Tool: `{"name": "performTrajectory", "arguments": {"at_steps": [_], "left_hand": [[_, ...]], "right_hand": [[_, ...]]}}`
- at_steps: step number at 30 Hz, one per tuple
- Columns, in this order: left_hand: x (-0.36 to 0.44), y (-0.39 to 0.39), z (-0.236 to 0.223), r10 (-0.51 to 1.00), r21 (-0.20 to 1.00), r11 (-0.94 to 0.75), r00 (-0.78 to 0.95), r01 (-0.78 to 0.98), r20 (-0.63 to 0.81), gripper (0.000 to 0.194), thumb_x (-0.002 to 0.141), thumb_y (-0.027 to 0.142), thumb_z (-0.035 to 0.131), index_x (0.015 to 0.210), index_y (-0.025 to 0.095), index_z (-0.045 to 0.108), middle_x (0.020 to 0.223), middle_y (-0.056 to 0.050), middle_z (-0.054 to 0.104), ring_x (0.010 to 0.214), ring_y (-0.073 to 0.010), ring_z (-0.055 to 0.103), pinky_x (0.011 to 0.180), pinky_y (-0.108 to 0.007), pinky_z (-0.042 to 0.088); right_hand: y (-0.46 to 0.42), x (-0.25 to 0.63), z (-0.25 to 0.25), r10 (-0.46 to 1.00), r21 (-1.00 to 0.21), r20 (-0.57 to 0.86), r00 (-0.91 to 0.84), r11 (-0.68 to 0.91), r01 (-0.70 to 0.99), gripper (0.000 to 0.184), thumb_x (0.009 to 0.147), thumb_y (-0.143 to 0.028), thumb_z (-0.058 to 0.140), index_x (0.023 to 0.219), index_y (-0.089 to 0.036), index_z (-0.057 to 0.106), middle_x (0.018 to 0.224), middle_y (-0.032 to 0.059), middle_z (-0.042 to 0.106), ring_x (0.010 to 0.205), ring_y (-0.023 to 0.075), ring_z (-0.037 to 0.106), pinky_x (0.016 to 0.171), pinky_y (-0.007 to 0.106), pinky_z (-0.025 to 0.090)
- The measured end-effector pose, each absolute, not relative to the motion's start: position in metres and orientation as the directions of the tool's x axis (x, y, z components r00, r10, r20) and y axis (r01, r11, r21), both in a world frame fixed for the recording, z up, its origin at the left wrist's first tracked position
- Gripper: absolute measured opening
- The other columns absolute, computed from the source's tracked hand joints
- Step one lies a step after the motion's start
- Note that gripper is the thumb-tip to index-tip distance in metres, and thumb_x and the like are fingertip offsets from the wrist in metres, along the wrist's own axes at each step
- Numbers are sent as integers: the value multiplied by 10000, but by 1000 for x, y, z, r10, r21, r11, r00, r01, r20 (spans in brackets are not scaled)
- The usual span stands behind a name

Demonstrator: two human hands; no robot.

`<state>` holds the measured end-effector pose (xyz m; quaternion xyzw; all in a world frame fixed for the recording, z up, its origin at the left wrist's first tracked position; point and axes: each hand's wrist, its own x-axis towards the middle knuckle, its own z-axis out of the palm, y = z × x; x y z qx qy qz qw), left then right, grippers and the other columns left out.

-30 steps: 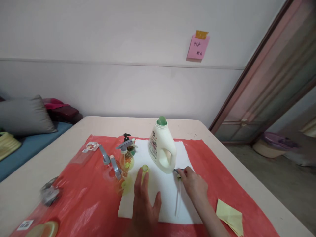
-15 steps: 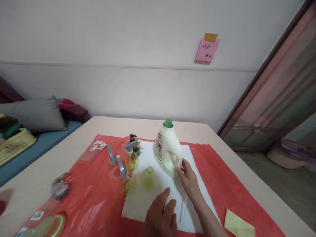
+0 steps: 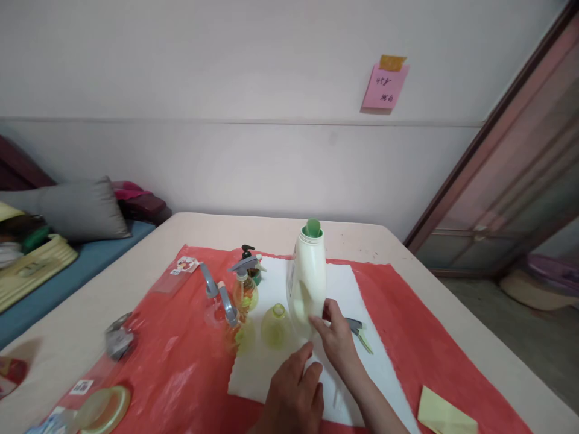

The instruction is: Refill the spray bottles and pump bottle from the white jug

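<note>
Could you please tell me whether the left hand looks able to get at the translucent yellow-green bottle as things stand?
Very likely yes: the left hand looks empty, with only white sheet visible between it and the yellow-green bottle; the white handled jug stands beside the bottle, not in the way.

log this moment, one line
right hand: holding white jug; left hand: near jug's base; jug: upright; yellowish bottle: left of jug; spray head: on sheet
</note>
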<state>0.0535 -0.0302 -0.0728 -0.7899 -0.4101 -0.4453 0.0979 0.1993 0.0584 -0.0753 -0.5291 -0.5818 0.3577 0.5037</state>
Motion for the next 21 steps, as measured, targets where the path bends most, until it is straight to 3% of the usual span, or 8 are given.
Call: {"name": "performTrajectory", "arguments": {"at_steps": [6,14,17,21], "left_hand": [[48,-28,-61,558,237,-640,231,731,797,257,905,159,462,1091,143,640,1133,-154,714,1037,-215,712,840,-301,619],[43,-24,-61,662,402,-623,179,671,728,294,937,170,443,1172,179,620,1074,-88,738,1000,-178,715,873,-286,600],[45,-25,-63,686,431,-632,207,644,698,288,945,167,434,1172,178,610,1069,-87,738,996,-175,714,861,-287,595],[48,-31,-62,753,477,-583,217,658,621,273,986,207,376,983,209,649,821,-30,727,745,-142,717,677,-227,569]], "right_hand": [[28,188,-66,970,-926,239,47,213,310,325,861,-500,559,946,-188,517,865,38,587,784,203,541,705,294,436],[21,201,-51,978,-842,181,-105,210,497,288,844,-480,524,885,-196,554,792,43,595,748,213,560,696,300,415],[22,206,-47,976,-761,145,-162,215,612,257,875,-455,497,876,-201,536,820,48,615,786,223,585,721,303,404],[15,205,-35,982,-609,62,-179,180,772,142,897,-334,505,875,-194,514,872,63,640,846,242,612,727,303,394]]}}
